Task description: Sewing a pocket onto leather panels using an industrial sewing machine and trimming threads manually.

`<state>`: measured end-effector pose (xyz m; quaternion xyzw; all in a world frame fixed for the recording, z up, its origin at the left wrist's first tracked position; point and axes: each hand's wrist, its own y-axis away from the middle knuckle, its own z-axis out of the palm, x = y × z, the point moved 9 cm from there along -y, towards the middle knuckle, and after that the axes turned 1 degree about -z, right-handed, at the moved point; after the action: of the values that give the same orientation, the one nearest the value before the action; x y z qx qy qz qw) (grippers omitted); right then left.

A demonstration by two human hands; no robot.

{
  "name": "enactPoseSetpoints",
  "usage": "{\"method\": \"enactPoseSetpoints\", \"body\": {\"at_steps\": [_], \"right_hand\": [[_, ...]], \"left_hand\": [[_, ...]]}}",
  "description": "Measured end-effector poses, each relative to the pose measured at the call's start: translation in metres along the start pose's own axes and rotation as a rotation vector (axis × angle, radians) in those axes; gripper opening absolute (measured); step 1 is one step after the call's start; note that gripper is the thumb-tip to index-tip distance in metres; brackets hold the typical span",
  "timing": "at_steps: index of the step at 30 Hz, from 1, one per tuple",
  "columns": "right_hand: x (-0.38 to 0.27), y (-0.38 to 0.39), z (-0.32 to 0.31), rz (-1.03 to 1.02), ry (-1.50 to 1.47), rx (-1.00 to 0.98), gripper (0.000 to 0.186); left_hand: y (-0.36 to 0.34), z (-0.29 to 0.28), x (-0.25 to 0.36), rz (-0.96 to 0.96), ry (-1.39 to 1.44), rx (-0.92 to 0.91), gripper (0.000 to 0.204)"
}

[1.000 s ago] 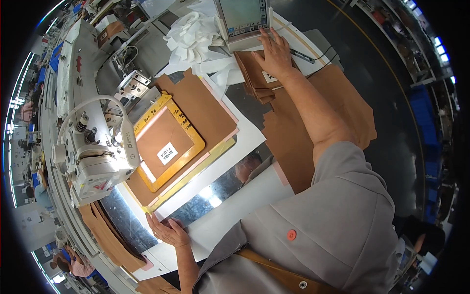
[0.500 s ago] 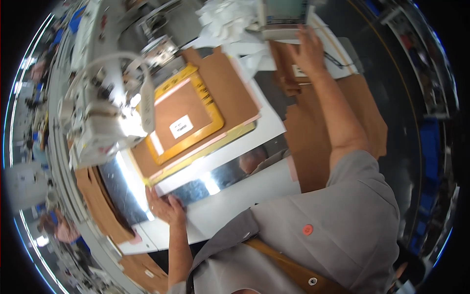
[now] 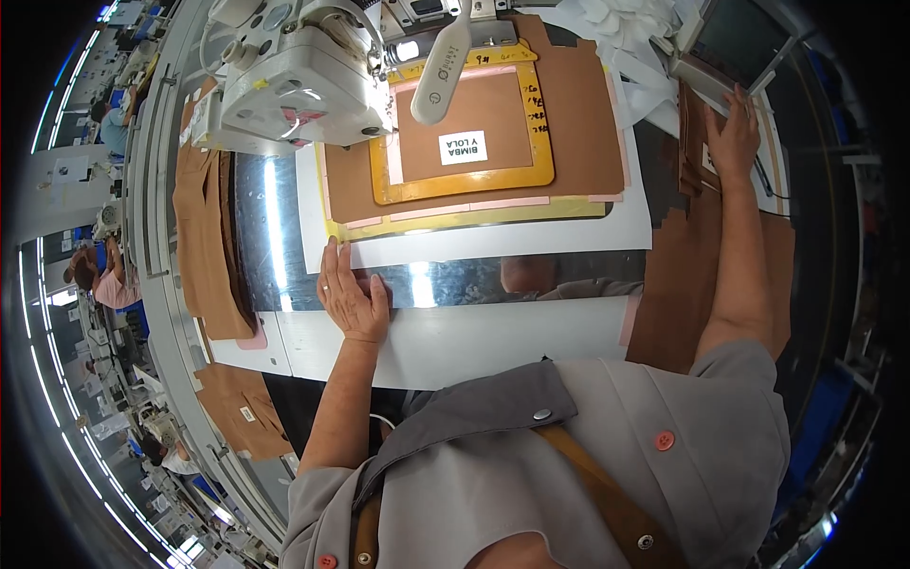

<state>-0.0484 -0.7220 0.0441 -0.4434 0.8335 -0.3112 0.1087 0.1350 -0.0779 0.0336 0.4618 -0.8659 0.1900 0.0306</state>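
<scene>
Brown leather panel point(image 3: 578, 114), clamped in a yellow template frame point(image 3: 455, 180), lies in the upper middle of the frame, already slid under the head of the white sewing machine point(image 3: 303, 66).

Nearest, in the lower half, is the person's grey shirt. Just beyond it the left hand point(image 3: 353, 296) lies flat at the near left corner of the white board point(image 3: 493, 242) that carries the frame, fingers spread and gripping nothing, on the shiny steel table point(image 3: 275, 237).

Farther off, at the upper right, the right hand point(image 3: 732, 133) reaches out with fingers extended onto a stack of brown cut pieces point(image 3: 697, 256), just below a small grey screen unit point(image 3: 725, 57). I cannot tell whether its fingertips pinch anything.

From how things lie, I judge the loading done: the panel sits in its frame under the machine, a white label at its centre. No stitching shows on it from here. More brown pieces hang over the table's left edge point(image 3: 204, 237), so much work seems left.
</scene>
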Motion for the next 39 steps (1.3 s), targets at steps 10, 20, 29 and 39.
{"method": "enactPoseSetpoints", "body": {"at_steps": [10,20,29,39], "right_hand": [[-0.002,0.0,-0.002,0.007,0.006,-0.001,0.047],[0.0,0.001,-0.005,0.002,0.001,0.004,0.044],[0.007,0.003,0.003,0.003,-0.017,0.0,0.044],[-0.003,-0.006,-0.014,-0.061,0.02,0.039,0.039]], "left_hand": [[-0.002,-0.001,0.001,0.01,-0.009,0.007,0.068],[0.0,-0.002,0.004,0.012,-0.007,-0.003,0.068],[-0.032,-0.003,0.006,-0.03,0.054,0.003,0.069],[-0.16,0.047,0.011,-0.207,0.376,0.034,0.053]]}}
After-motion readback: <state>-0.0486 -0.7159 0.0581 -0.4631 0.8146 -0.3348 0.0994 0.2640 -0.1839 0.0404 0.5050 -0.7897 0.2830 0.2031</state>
